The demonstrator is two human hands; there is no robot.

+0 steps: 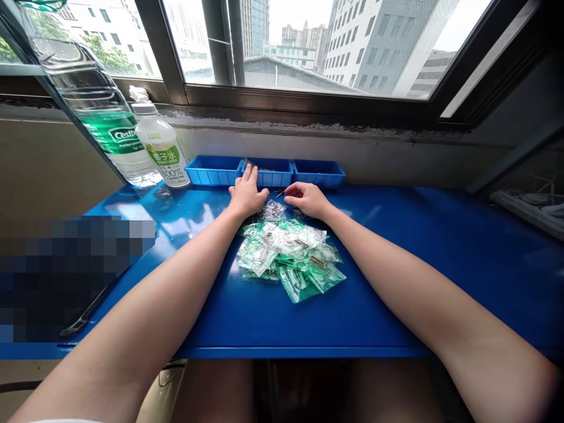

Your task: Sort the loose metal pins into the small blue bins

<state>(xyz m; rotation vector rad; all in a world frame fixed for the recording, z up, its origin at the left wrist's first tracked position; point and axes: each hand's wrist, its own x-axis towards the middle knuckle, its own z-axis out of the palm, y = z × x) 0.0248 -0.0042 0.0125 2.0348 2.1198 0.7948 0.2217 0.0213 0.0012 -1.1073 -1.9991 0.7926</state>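
Observation:
My left hand (pixel 247 194) is open, its fingers stretched forward over the near rim of the middle blue bin (pixel 273 178). Its thumb points right. My right hand (pixel 308 200) is curled, its thumb and forefinger close around the end of a small thin dark screw (pixel 280 192) just in front of that bin; their exact contact is hard to see. Between my wrists lies a small clear bag (pixel 272 210). Nearer to me is a pile of clear and green plastic packets (pixel 293 252), some with small metal pieces inside.
The left blue bin (pixel 215 171) and right blue bin (pixel 319 171) flank the middle one against the wall. A white coconut-water bottle (pixel 163 150) and a large water bottle (pixel 106 117) stand at back left. The blue table (pixel 396 247) ends at a straight front edge.

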